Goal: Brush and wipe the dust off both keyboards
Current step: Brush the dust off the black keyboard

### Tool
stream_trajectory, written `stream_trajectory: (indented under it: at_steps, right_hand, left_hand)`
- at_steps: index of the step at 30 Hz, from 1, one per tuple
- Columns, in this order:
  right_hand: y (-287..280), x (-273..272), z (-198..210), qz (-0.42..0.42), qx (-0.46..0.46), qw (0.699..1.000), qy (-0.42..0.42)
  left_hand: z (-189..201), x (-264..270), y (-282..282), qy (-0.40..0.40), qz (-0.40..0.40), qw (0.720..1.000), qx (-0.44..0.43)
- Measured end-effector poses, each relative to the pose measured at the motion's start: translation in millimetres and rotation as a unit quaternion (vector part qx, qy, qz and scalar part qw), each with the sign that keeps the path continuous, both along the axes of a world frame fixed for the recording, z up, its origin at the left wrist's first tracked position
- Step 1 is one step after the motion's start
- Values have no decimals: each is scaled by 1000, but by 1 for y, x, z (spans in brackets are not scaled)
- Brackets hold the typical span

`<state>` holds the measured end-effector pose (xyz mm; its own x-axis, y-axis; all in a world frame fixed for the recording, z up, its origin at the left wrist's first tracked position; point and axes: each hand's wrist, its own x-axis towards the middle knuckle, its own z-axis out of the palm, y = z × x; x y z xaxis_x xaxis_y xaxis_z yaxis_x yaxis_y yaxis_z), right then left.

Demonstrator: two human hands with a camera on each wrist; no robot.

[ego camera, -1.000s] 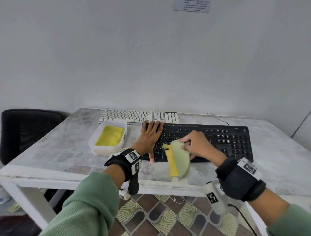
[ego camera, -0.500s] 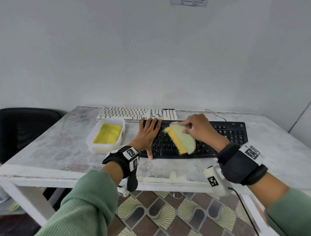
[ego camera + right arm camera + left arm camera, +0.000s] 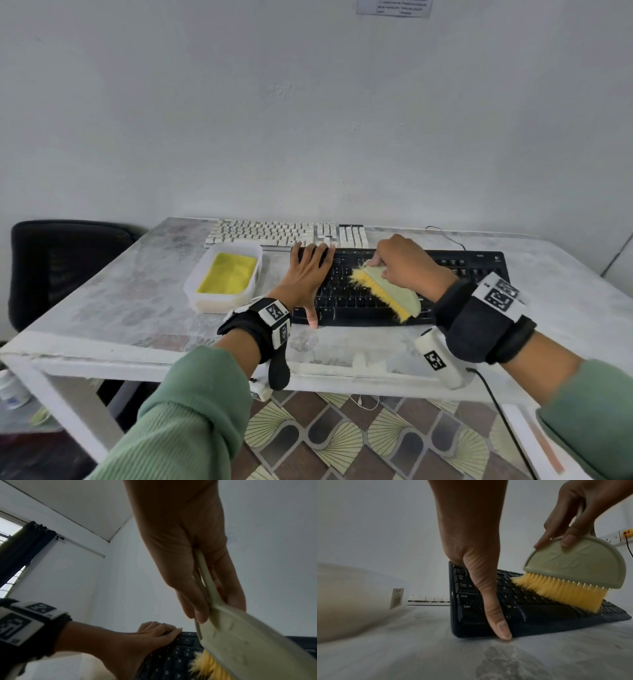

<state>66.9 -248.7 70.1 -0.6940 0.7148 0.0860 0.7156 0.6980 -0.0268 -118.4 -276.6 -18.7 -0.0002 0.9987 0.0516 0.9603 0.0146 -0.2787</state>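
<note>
A black keyboard (image 3: 455, 274) lies across the middle of the table, with a white keyboard (image 3: 267, 233) behind it near the wall. My right hand (image 3: 404, 263) grips a pale green brush (image 3: 394, 291) with yellow bristles (image 3: 559, 591), which rest on the black keyboard's letter keys. My left hand (image 3: 308, 274) lies flat with straight fingers on the left end of the black keyboard (image 3: 539, 609), thumb tip (image 3: 503, 631) down at its front edge. The right wrist view shows the brush (image 3: 248, 639) pinched between thumb and fingers above the keys.
A white plastic tub (image 3: 205, 298) holding a yellow cloth (image 3: 227, 272) stands left of the black keyboard. A black chair (image 3: 58, 267) sits at the table's left end. The black keyboard's cable (image 3: 445, 236) runs along the back right. The table's front edge (image 3: 171, 356) is near my wrists.
The brush has travelled from the table's front edge up onto the black keyboard's keys, and its bristles now press on the letter rows. My left hand has stayed on the keyboard's left end.
</note>
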Motion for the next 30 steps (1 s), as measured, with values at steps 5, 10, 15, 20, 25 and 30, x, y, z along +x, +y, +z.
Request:
stream_trajectory:
  at_steps: [5,10,15,20,25,30]
  right_hand:
    - [0,1,10,4,-10,999,43]
    - [-1,-4,-2,7,0,1000,-13]
    - [0,-3,5,-14,-1,1000,4]
    - [-4,-7,-7,-4,-2,999,41]
    - [7,7,2,-36,-25,999,1]
    - [3,0,-1,-30,-28,990,134]
  left_hand:
    - [0,0,-1,9,-2,1000,10]
    - [0,0,-1,8,-2,1000,6]
    - [0,1,-3,10,1,1000,11]
    - [0,1,-2,6,0,1000,5]
    - [0,0,-2,6,-4,1000,6]
    - [0,-1,0,1,-5,1000,1]
